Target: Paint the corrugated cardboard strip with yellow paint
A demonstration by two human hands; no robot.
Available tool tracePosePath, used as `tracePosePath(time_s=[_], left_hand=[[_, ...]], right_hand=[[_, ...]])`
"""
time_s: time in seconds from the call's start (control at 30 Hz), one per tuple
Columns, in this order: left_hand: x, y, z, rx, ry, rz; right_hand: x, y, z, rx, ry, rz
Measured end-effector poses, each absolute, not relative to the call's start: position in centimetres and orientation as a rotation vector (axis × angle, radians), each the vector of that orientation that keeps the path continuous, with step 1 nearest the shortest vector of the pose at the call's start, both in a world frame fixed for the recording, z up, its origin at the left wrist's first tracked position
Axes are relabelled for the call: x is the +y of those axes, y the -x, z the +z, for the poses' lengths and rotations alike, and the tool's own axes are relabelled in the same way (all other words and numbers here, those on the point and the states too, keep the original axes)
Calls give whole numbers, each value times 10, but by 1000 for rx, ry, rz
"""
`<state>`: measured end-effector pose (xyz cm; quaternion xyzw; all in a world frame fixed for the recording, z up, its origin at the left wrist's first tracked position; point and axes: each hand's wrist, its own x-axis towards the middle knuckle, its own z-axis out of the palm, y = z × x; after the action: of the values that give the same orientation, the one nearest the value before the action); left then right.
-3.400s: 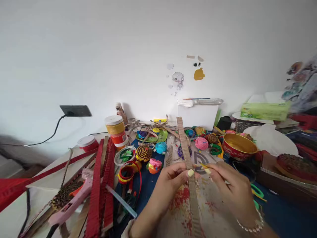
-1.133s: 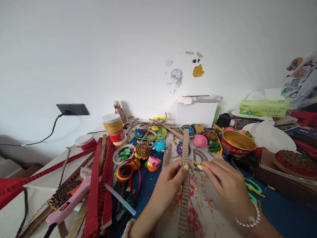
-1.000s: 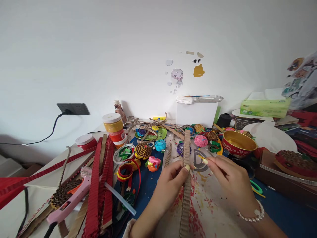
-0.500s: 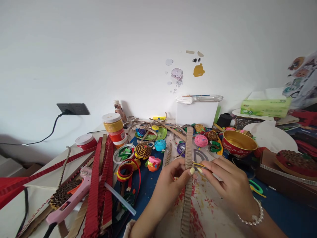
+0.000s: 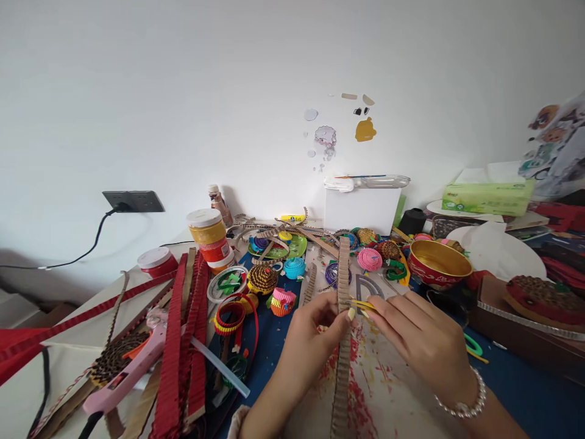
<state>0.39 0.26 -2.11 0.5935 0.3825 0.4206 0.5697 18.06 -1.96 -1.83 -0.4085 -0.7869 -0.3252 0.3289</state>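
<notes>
While the left hand (image 5: 317,329) pinches a long, brown corrugated-cardboard strip (image 5: 343,268) between thumb and fingers, the right hand (image 5: 425,335) grips a yellow two-pronged tool (image 5: 364,305), tips at the strip's right edge.

Soft, moderate light, apparently from the left — bottle (image 5: 220,206) casting a faint shadow rightward on the wall (image 5: 183,91), wall greyer toward upper corners, gold sheen inside the bowl (image 5: 434,278), cardboard strip (image 5: 342,366) fairly sharp, wide-angle stretch at edges — far-right clutter (image 5: 562,216) smeared, soft.
</notes>
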Motion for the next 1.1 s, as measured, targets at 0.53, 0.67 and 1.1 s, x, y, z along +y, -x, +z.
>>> tracePosePath(time_s=[0.53,0.67,1.1], left_hand=[[3,-5,-18,905,-1413,964],[3,-4,-19,862,-1397,975],[1,-6,-15,860,-1352,982]], right_hand=[[-21,-176,-27,-1961,1186,-279],[-20,-176,-28,-1927,1270,27],[-19,-173,-26,-1918,1305,151]])
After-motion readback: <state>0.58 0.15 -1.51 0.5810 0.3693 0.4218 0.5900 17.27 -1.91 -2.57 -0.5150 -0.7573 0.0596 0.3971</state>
